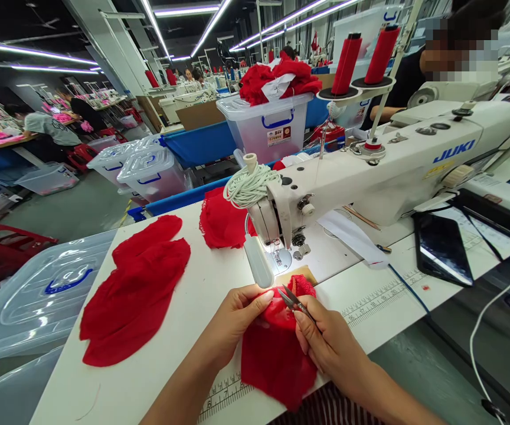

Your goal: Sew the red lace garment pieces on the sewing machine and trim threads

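Observation:
A piece of red fabric [277, 360] with a lacy upper edge hangs over the front edge of the sewing table, just before the sewing machine [370, 171]. My left hand [241, 316] pinches its upper edge between thumb and fingers. In my right hand [326, 333] is a pair of thread snips [296, 301], blades pointing up and left at the red fabric. The snips' tips look slightly apart. The lower fingers of my right hand rest against the cloth. Stacked red cut pieces [135, 301] lie flat to the left.
Another red lacy pile [224, 218] lies left of the needle area. A black phone [443, 248] and a white strip [352, 236] are on the right. Red thread cones [346, 65] stand above the machine. Clear lidded bins [38, 289] flank the table. A co-worker sits behind at right.

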A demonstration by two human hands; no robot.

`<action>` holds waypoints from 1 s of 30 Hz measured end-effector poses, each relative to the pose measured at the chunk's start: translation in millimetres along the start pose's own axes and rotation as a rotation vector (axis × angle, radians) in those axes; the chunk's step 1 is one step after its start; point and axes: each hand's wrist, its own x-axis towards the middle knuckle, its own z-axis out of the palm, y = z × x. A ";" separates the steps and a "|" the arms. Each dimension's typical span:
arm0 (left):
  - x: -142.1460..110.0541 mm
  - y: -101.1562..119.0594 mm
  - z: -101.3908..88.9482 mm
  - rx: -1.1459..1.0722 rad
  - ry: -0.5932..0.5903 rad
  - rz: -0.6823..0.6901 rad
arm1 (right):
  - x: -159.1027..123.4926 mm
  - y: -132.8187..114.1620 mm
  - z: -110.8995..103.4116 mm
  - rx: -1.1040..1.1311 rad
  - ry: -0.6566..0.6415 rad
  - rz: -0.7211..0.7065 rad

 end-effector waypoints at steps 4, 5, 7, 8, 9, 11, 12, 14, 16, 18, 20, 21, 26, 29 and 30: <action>2.0 -2.7 -2.1 -0.017 0.005 -0.006 | -1.3 -0.5 0.4 0.029 0.022 0.021; 2.1 -3.0 -2.1 -0.013 0.008 -0.002 | -1.7 -0.7 0.2 0.025 0.012 0.027; 1.5 -2.9 -1.6 -0.001 0.014 0.007 | -2.3 -0.9 -0.3 0.014 -0.023 0.037; 0.9 -2.6 -1.1 0.005 0.015 0.010 | -2.4 -1.0 -0.6 0.009 -0.037 0.039; 0.3 -2.2 -0.6 0.012 0.014 0.011 | -2.3 -1.0 -0.8 0.003 -0.043 0.039; -0.7 -1.3 0.4 0.028 0.006 0.015 | -2.0 -1.0 -1.2 -0.006 -0.045 0.037; -1.1 -1.0 0.7 0.035 0.001 0.018 | -1.8 -1.1 -1.3 -0.007 -0.044 0.038; -1.5 -0.6 1.4 0.046 -0.009 0.024 | -1.6 -1.3 -1.4 -0.003 -0.044 0.046; -1.7 -0.4 2.0 0.039 -0.019 0.026 | -1.4 -1.8 -1.3 0.000 -0.038 0.054; -2.1 -0.3 2.8 0.022 -0.027 0.020 | -1.1 -2.6 -1.3 -0.006 -0.029 0.056; -2.5 -0.1 3.5 0.010 -0.027 0.016 | -0.8 -3.4 -1.5 -0.016 -0.024 0.049; -2.7 0.0 3.7 0.010 -0.025 0.016 | -0.7 -3.7 -1.5 -0.018 -0.022 0.045; -2.0 1.0 3.0 0.015 0.005 0.026 | -1.0 -4.9 -1.2 -0.014 -0.019 0.050; -1.8 1.4 2.3 0.018 0.027 0.028 | -1.6 -4.9 -1.2 -0.010 -0.024 0.048; -1.9 1.4 2.3 0.023 0.026 0.028 | -1.7 -4.6 -1.3 -0.006 -0.027 0.049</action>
